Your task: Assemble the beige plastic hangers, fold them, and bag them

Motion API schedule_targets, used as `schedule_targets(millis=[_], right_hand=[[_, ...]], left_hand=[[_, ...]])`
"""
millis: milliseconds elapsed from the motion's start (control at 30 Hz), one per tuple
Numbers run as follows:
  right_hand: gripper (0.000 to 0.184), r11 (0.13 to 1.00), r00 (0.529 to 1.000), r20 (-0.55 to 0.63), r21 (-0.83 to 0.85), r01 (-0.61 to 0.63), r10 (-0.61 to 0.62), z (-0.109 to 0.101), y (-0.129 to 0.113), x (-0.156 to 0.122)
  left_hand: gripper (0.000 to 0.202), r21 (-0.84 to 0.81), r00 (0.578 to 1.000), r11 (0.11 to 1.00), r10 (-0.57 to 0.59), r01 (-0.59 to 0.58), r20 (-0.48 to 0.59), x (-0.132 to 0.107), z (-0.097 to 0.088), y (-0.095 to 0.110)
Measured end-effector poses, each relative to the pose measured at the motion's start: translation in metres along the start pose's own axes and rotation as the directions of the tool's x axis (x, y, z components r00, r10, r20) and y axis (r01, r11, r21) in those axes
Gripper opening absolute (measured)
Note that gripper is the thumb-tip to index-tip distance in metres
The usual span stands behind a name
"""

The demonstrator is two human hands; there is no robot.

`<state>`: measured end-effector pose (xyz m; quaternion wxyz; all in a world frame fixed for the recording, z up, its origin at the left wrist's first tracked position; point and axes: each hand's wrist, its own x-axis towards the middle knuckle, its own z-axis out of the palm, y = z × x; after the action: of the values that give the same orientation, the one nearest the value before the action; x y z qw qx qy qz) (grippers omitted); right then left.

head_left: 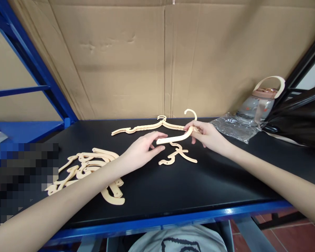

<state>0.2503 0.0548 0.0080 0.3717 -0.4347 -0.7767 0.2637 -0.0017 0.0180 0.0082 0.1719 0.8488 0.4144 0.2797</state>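
My right hand (201, 133) pinches a cream plastic hanger piece (175, 140) near the base of its hook, which curves up above the fingers. The long arm of that piece points left. Around its left end is my left hand (149, 145), thumb and fingers apart; whether they touch the piece I cannot tell. Below the held piece lie loose hanger parts (177, 154), crossing each other on the black tabletop. Behind, against the cardboard, rests a hanger (147, 126) with two arms and a hook, partly hidden by my right hand.
A pile of cream hanger pieces (112, 189) lies at the left, partly under my left forearm. At the back right are a crumpled clear plastic bag (231, 127), a handled clear jug (257, 105) and a black bag (304, 112). A blue frame (39, 63) borders the left.
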Motion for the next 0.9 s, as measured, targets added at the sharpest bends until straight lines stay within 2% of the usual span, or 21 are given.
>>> schedule_targets(millis=[100,167,267,400,500,600,700,900], right_hand=[[0.022,1.000,0.999,-0.043,-0.027,-0.017,0.016,-0.005,0.007,0.004],[0.022,0.999,0.998,-0.043,0.003,-0.037,0.037,-0.005,0.010,0.005],[0.025,0.997,0.996,-0.075,0.069,-0.040,0.045,-0.003,0.012,0.006],[0.023,0.995,0.990,-0.138,0.094,0.032,-0.018,-0.003,0.012,0.007],[0.029,0.999,0.993,-0.118,0.051,0.006,0.000,-0.006,0.012,0.007],[0.036,0.995,0.999,-0.029,-0.083,-0.046,0.043,-0.008,0.012,0.005],[0.035,0.966,0.997,0.029,-0.251,-0.063,0.072,-0.008,0.011,0.002],[0.026,0.866,0.975,0.105,-0.485,-0.124,0.198,-0.012,0.006,-0.001]], left_hand=[[0.037,0.185,0.982,0.971,0.123,-0.149,0.144,-0.003,0.004,-0.001],[0.041,0.215,0.959,0.952,0.169,-0.219,0.229,-0.003,0.009,0.001],[0.043,0.227,0.938,0.941,0.180,-0.252,0.297,0.000,0.015,0.003],[0.041,0.237,0.949,0.945,0.159,-0.226,0.271,0.002,0.015,0.001],[0.040,0.306,0.971,0.934,0.123,-0.182,0.204,0.001,0.008,-0.005],[0.040,0.425,0.967,0.879,0.136,-0.218,0.214,0.000,-0.001,-0.011],[0.038,0.502,0.960,0.831,0.123,-0.239,0.253,0.000,-0.008,-0.012],[0.029,0.483,0.956,0.840,0.127,-0.245,0.264,0.000,-0.011,-0.011]])
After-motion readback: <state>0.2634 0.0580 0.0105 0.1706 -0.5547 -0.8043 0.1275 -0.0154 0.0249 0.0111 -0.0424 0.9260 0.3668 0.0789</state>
